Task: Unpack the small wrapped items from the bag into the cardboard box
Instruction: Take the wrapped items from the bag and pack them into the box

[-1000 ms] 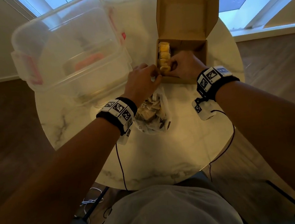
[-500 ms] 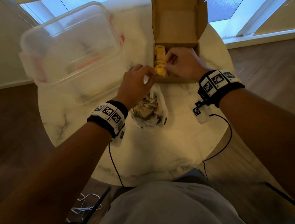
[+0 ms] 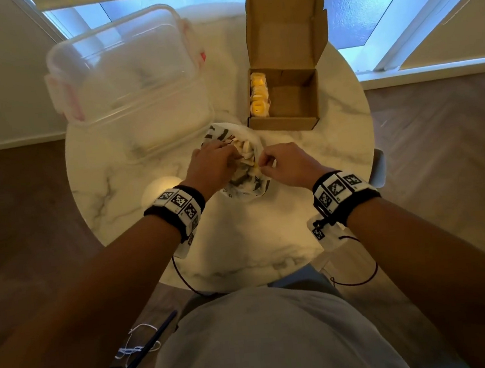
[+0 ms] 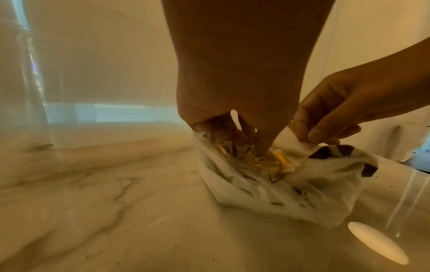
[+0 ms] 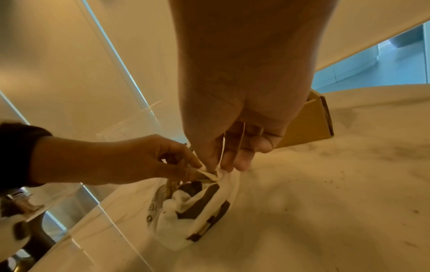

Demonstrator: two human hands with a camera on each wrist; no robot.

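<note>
**Hazards**
- Expect collapse of the bag (image 3: 245,191) mouth on loss of the rim pinch: thin, crumpled, floppy material, no shape of its own.
- Avoid a fast upward pull. Likely result: whole bag lifted off the table (image 3: 240,242), or several wrapped items (image 3: 244,154) dragged out and scattered.
- Watch for snagging on loose wrapper ends inside the mouth.
- Mind the tight row in the cardboard box (image 3: 283,123): careless placing likely to tip pieces already upright.

**Hand state**
- Left hand (image 3: 210,166): fingers dug down into the bag mouth, among the contents. Cannot tell whether closed on a piece.
- Right hand (image 3: 286,165): thumb and fingertips pinching the bag rim, holding the mouth open.

**Appearance and position**
- Bag: white with dark print, lying on the table between both hands, just in front of the box, beside the clear plastic container (image 3: 126,76).
- Contents: small pale and yellow pieces, jumbled.
- Box: lid open, one yellow row along the left wall, remaining floor bare. Judged well short of done.
</note>
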